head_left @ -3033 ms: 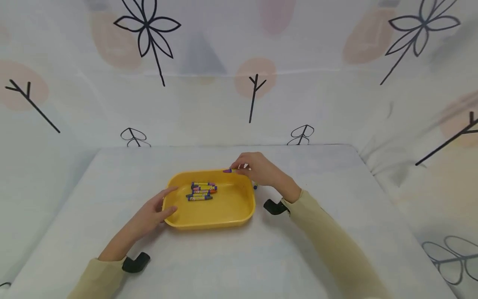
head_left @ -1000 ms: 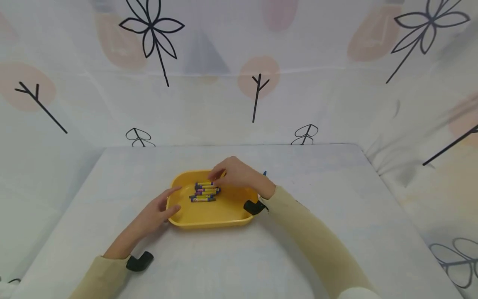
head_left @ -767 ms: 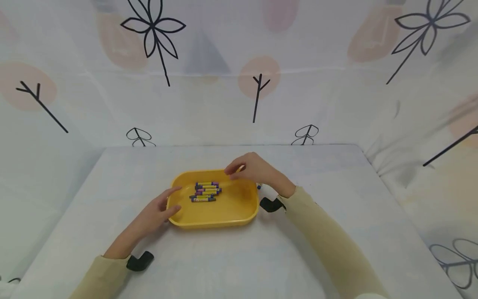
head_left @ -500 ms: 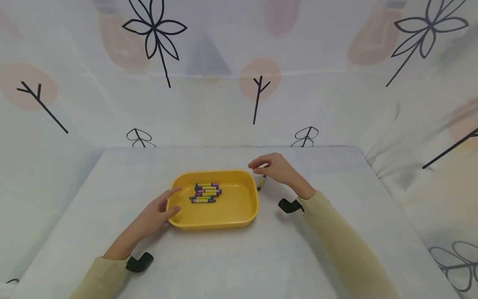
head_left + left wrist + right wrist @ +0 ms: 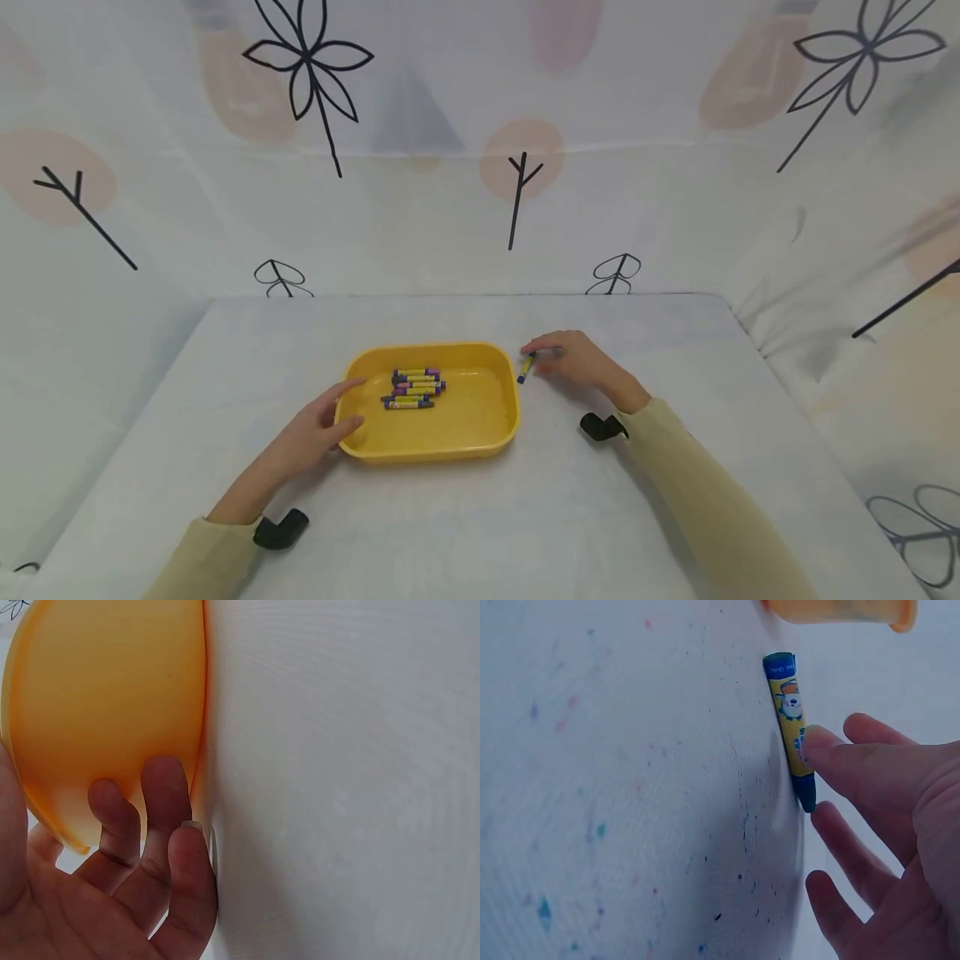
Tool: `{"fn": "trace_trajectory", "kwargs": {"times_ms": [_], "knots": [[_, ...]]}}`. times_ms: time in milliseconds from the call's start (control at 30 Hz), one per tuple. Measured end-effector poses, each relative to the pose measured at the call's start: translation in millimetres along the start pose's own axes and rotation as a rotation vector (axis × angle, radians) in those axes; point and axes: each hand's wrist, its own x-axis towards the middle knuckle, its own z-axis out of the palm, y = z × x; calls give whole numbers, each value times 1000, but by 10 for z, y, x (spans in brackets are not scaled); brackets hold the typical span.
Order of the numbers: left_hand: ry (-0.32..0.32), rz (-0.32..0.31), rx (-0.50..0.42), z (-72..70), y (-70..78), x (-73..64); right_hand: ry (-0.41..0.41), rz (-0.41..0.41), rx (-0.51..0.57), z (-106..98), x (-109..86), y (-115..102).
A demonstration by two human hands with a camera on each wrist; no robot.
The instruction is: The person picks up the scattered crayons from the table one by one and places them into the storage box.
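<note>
The yellow tray stands on the table, several crayons with yellow wrappers lying side by side in its left half. At its left end my left hand grips the rim, thumb and index finger reaching over it and other fingers against the outer wall in the left wrist view. Just right of the tray, a dark teal crayon lies on the tabletop. My right hand is over it, the thumb tip at its wrapper and the other fingers spread apart.
A white cloth covers the table, and small coloured specks mark it in the right wrist view. Behind rises a white patterned backdrop. Each wrist carries a black camera mount, such as the left one.
My right hand brought a purple crayon into the tray, let go of it among the others, then moved right and down to the crayon on the table. My left hand stays on the tray.
</note>
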Motion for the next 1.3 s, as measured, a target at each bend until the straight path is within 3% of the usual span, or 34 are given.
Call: {"fn": "trace_trajectory", "kwargs": {"times_ms": [133, 367, 700, 967, 1300], "knots": [[2, 1, 3, -1, 4, -1, -9, -42, -39, 32, 48, 1], [-1, 19, 4, 2, -9, -6, -48, -10, -100, 43, 110, -31], [2, 11, 13, 3, 0, -13, -56, -40, -138, 27, 83, -73], [2, 20, 13, 13, -3, 4, 33, 55, -117, -63, 7, -149], [-2, 36, 20, -2, -5, 3, 136, -56, -136, -160, -37, -480]]}}
